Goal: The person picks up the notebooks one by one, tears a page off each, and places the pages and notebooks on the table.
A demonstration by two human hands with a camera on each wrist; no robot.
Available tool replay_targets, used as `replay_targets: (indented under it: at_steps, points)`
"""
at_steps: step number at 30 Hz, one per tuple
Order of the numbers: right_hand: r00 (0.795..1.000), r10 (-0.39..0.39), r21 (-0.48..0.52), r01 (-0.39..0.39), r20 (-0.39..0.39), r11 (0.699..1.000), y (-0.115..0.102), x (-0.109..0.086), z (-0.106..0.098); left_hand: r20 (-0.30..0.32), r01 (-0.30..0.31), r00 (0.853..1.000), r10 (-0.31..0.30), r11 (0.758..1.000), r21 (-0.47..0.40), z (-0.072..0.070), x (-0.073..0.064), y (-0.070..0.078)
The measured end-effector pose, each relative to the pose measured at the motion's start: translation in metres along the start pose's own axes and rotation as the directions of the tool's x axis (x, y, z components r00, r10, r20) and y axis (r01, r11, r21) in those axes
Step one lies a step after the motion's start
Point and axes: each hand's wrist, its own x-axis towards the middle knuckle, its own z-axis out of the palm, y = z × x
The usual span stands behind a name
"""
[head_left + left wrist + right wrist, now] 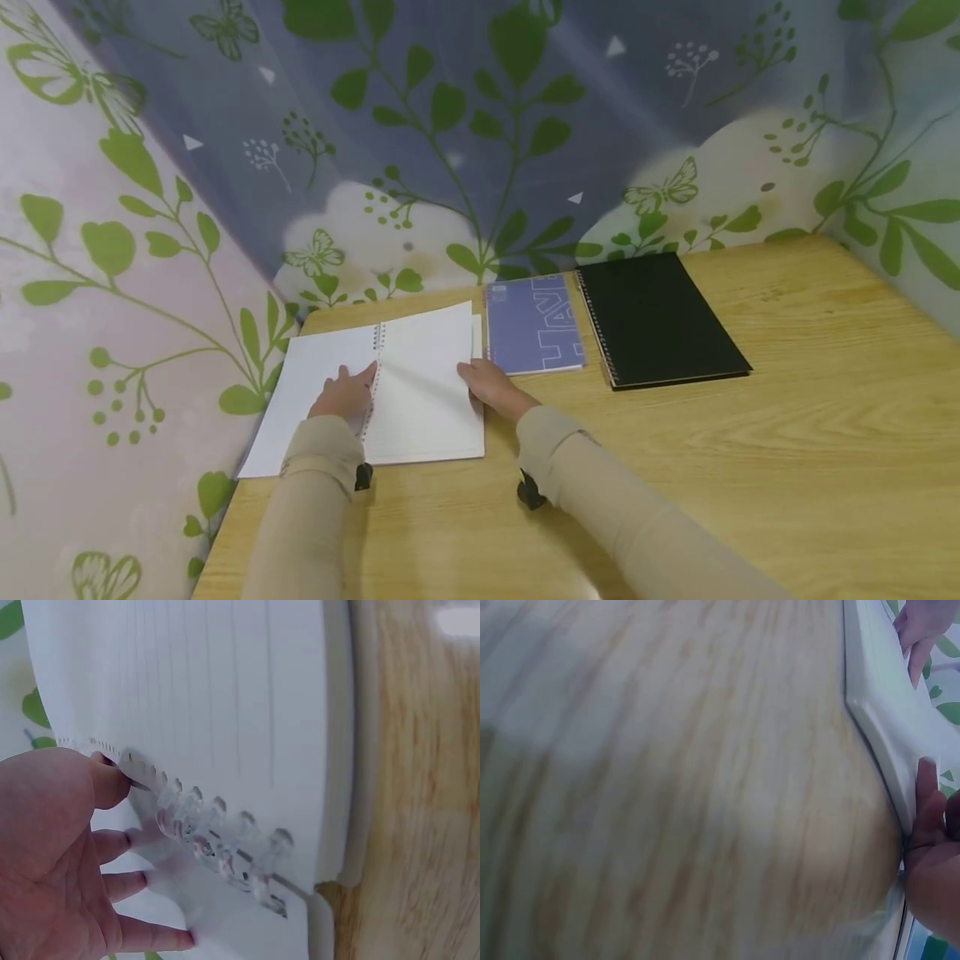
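Observation:
A spiral notebook [427, 417] lies spread on the table, with lined white pages on its right side and a plain white sheet or cover [315, 358] on its left. Clear plastic rings [217, 817] join the two sides. My left hand [347, 395] rests on the left side with spread fingers, its thumb against the binding. At the right edge, my right hand [495, 387] pinches the top page, which lifts a little there. The fingers beneath the page are partly hidden. In the right wrist view the right hand [937, 847] shows only in part.
A purple notebook [528, 325] lies just right of the spread one. Beyond it is a black spiral-bound book [663, 321]. The wooden table [825, 433] meets leaf-patterned curtains or walls [480, 125] at the back and left.

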Motion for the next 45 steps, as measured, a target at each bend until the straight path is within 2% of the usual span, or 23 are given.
replay_targets:
  at_steps: [8,13,17,21,22,26,32,35,40,43,45]
  points:
    - [1.0,-0.003,-0.002,0.003,-0.024,1.0,0.003,-0.002,0.001,0.014,0.038,0.999,-0.038,0.999,-0.036,-0.001,-0.008,0.004]
    - [1.0,-0.009,0.029,0.009,-0.003,1.0,0.007,-0.003,-0.001,0.003,0.037,0.999,-0.037,0.999,-0.017,0.001,-0.01,0.006]
    - [0.998,-0.054,0.058,0.053,0.015,0.997,0.012,-0.001,-0.004,-0.008,0.023,1.0,-0.023,1.0,-0.022,0.001,-0.008,0.005]
    - [0.998,-0.056,0.101,0.054,0.018,0.993,0.013,-0.001,-0.004,-0.012,0.025,1.0,-0.025,1.0,-0.002,0.0,-0.002,0.001]
    - [0.999,-0.036,0.113,0.034,0.017,0.993,0.012,-0.002,-0.004,-0.012,0.029,1.0,-0.029,1.0,0.001,-0.001,0.0,0.0]
    - [0.999,-0.041,0.12,0.04,0.009,0.992,0.009,-0.004,-0.003,-0.006,0.049,0.999,-0.049,0.999,-0.009,-0.001,0.004,-0.003]
    - [0.998,-0.055,0.1,0.055,0.004,0.993,0.012,-0.005,-0.004,-0.012,0.039,0.999,-0.039,0.999,-0.02,0.0,-0.002,0.002]
    - [0.996,-0.081,0.118,0.077,0.032,0.99,0.012,-0.01,-0.009,-0.02,0.008,1.0,-0.008,1.0,-0.012,0.001,-0.002,0.002]
    - [0.991,-0.085,0.242,0.058,0.101,0.968,0.012,-0.02,-0.013,-0.031,-0.008,1.0,0.007,1.0,-0.015,0.001,-0.005,0.001]
    - [0.991,-0.075,0.249,0.045,0.112,0.967,0.011,-0.029,-0.012,-0.031,-0.018,0.999,0.018,1.0,-0.01,0.001,-0.008,0.0]
    - [0.991,-0.068,0.213,0.041,0.12,0.976,0.011,-0.038,-0.01,-0.022,-0.021,1.0,0.021,1.0,-0.012,0.001,-0.008,-0.001]
